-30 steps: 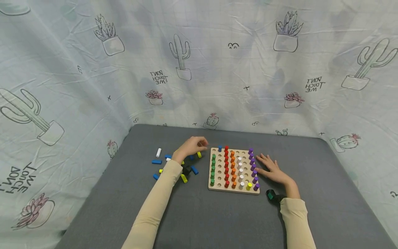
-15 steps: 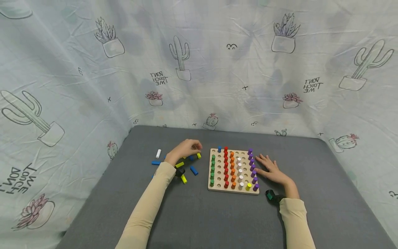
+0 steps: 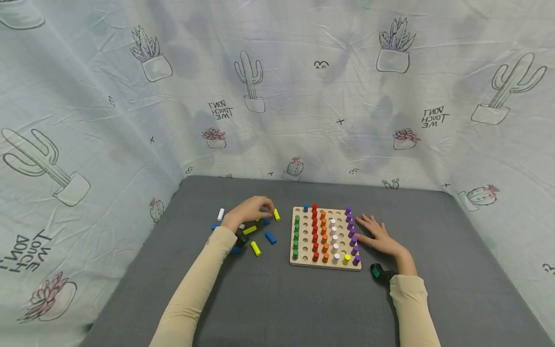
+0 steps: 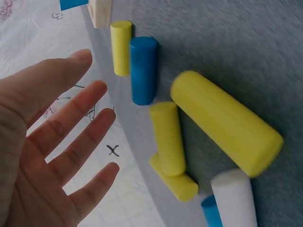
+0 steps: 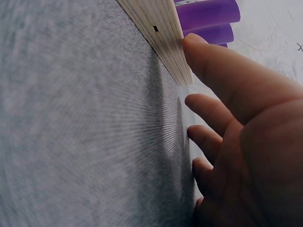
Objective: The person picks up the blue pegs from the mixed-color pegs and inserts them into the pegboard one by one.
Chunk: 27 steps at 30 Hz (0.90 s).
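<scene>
My left hand [image 3: 249,210] hovers over a loose pile of coloured pegs, its fingers relaxed and holding nothing. In the left wrist view, yellow pegs [image 4: 227,123], a blue peg [image 4: 143,71] and a white peg [image 4: 234,198] lie beside the fingers. A wooden pegboard [image 3: 305,262] stands to the right, with rows of green, red, orange, white and purple pegs [image 3: 356,260] upright in its holes. My right hand [image 3: 381,238] rests by the board's right edge, fingers spread, thumb tip at the wooden side [image 5: 163,35].
A white peg [image 3: 221,214] lies on the left of the grey table [image 3: 277,308]. Another blue peg [image 3: 270,237] and a yellow peg [image 3: 255,248] lie between the pile and the board. A patterned curtain [image 3: 277,86] hangs behind the table.
My left hand has moved left, away from the board and over the loose pegs, uncovering some yellow and blue ones. The right hand stays in place beside the board.
</scene>
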### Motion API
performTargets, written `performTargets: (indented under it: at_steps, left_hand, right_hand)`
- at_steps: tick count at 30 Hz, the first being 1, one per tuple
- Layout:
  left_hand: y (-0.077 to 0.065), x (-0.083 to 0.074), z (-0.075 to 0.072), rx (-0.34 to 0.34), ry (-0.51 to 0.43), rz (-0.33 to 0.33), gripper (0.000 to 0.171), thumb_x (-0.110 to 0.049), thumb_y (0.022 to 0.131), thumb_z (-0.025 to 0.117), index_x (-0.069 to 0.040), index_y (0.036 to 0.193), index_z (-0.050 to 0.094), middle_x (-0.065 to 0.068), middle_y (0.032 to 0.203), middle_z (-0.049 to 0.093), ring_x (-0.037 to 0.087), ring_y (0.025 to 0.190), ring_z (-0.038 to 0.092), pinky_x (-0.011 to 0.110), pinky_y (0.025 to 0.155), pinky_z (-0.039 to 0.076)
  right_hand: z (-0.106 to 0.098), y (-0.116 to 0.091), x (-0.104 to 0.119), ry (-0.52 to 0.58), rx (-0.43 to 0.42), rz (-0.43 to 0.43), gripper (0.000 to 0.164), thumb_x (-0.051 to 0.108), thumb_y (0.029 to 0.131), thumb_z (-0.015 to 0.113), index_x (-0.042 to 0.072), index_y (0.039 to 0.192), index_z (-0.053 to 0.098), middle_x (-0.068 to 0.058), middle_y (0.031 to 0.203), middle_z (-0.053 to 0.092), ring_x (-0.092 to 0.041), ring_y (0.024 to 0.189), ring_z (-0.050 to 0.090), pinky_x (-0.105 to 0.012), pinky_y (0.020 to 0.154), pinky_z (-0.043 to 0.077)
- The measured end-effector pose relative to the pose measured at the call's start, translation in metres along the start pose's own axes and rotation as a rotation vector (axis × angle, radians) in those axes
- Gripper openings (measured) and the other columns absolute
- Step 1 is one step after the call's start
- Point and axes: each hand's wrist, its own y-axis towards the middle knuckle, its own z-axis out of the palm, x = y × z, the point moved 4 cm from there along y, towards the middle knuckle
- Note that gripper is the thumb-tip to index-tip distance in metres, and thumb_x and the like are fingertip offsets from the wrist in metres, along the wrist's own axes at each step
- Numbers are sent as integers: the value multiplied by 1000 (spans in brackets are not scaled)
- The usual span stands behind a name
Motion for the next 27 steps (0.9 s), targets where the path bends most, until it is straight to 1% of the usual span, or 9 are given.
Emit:
performTargets:
  at_steps: [7,12,16,20,27]
  left_hand:
    - [-6,4,1,45,58,-19,16,-18,87,66,-16,103,66,3,118,58,23,110,54,37,91,46]
    - [-9,5,3,61,65,-15,19,-13,86,66,-18,105,67,3,120,56,24,109,51,38,90,45]
    - [-9,7,6,76,73,-23,22,-11,86,67,-19,106,67,0,120,56,22,109,50,37,90,45]
    - [-8,8,9,84,99,-16,22,-11,85,67,-20,104,67,-1,119,56,22,112,49,37,93,44]
    - [-7,9,13,80,115,1,21,-10,85,67,-20,103,68,1,120,56,24,116,48,40,96,43]
  right_hand:
    - [0,0,0,-1,-1,-7,67,36,93,53,3,145,28,-27,151,8,-46,138,-6,-63,106,-12]
    - [0,0,0,-4,-1,-5,67,37,93,53,4,145,28,-27,151,8,-46,138,-6,-63,106,-12]
    - [0,0,1,-8,-1,-3,67,37,93,53,4,145,28,-27,151,9,-46,138,-6,-63,106,-12]
    - [-1,-1,1,-7,2,2,67,37,93,53,4,145,28,-27,151,8,-46,138,-7,-63,106,-12]
    - [0,-1,3,-5,-3,0,66,36,93,53,3,144,29,-27,151,9,-46,138,-6,-63,106,-12]
